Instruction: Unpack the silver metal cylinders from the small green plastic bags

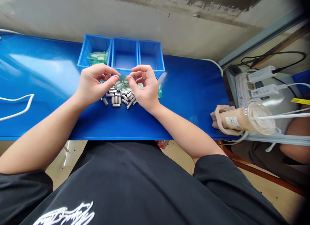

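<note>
My left hand [93,83] and my right hand [144,86] meet above a pile of small grey metal pieces [119,97] on the blue table [184,99]. Both hands pinch a small clear green plastic bag [123,79] between thumb and fingers, one at each end. More green bags [160,91] lie partly hidden behind my right hand. Three blue bins stand just beyond my hands: the left bin [93,44] holds filled green bags [97,58], the middle bin [124,55] and the right bin [151,54] look empty.
A capped drink cup with a straw [247,120] lies in a beige carrier at the table's right edge. White chargers and cables [261,79] sit on a side unit to the right. A white cable [16,105] loops at the left. Another person's arm [296,147] shows at far right.
</note>
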A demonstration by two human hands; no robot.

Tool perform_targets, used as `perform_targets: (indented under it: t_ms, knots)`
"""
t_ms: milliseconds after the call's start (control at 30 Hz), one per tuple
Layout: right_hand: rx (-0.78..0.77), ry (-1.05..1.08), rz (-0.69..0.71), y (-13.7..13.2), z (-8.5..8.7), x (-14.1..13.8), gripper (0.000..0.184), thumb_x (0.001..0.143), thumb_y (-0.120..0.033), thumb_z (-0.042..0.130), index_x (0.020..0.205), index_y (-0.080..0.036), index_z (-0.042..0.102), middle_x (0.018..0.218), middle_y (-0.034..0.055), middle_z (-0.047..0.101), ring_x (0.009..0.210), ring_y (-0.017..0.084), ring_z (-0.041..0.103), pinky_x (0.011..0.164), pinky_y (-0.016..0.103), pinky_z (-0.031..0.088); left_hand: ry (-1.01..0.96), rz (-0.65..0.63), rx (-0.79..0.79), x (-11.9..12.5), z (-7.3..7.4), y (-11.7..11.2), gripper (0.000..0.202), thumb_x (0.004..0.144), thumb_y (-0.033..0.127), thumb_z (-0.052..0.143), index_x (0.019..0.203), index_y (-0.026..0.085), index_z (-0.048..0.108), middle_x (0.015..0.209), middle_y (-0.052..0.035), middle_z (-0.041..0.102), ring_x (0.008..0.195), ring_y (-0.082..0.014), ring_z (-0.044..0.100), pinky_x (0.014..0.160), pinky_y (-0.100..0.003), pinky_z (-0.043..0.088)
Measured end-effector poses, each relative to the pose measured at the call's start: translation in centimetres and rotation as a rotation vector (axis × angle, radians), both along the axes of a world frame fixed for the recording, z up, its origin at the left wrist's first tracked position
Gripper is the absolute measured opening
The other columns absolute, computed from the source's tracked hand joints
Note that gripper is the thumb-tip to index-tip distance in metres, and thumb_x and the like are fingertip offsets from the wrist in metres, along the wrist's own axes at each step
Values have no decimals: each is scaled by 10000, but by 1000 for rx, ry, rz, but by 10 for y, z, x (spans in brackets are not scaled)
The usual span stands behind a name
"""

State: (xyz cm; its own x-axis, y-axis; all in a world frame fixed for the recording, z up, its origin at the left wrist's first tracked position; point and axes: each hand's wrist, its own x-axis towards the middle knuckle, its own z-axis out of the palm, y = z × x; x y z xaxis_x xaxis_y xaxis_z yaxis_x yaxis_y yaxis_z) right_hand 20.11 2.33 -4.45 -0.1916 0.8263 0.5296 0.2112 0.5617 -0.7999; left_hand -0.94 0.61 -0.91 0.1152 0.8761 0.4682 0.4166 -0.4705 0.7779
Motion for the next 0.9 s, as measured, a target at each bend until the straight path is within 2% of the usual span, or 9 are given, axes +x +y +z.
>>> perform_targets:
  t_ms: [133,267,400,467,600,733,800,900]
  knots:
    - [-24,-7,-10,-1,1,0,289,1053,-471,604,1233,-245,585,1048,9,714,993,91,721,852,266,632,-37,17,2,1,1,-2,274,918,599,817,951,328,839,672,-1,649,579,-111,539,544,-335,419]
    - [-5,15,0,1,1,1,336,1057,-528,586,1200,-229,636,1083,25,726,978,88,707,804,242,618,-48,9,-36,1,0,-2,345,943,643,796,1001,304,820,674,6,652,569,-109,564,545,-345,414]
    - [30,-22,4,1,2,3,391,1070,-574,553,1109,-212,695,1103,44,714,979,99,674,804,253,615,-89,-32,-38,0,-1,1,512,937,717,781,1049,217,772,664,25,656,552,-93,589,558,-330,435]
    - [53,-38,-24,1,3,3,387,1076,-564,558,1090,-207,709,1003,38,678,912,101,637,818,277,619,-110,-41,-51,1,1,-1,541,928,730,785,1048,203,755,675,26,668,570,-100,614,572,-331,462]
    - [53,-37,-55,0,4,3,404,1080,-576,552,1111,-212,723,807,-5,594,769,91,576,829,307,632,-142,-62,-87,4,4,-3,487,927,720,790,1028,246,738,771,9,730,695,-144,694,636,-373,546]
    - [30,-35,16,-1,4,3,481,1066,-639,536,1153,-212,741,1027,25,750,885,92,682,825,276,642,-214,-112,9,3,-3,5,492,914,691,826,975,212,730,842,3,747,744,-128,721,612,-337,529]
    - [44,-22,34,-1,4,3,509,1057,-662,537,1160,-211,752,1131,37,775,982,102,717,842,268,650,-244,-125,56,1,-6,9,488,931,667,818,945,187,733,834,-1,741,734,-122,720,583,-326,503]
    - [54,-23,19,-1,5,3,508,1061,-656,529,1165,-214,754,1162,40,778,1053,112,731,867,277,660,-258,-128,80,1,-7,9,422,958,589,824,920,178,736,831,-7,750,732,-128,727,602,-337,506]
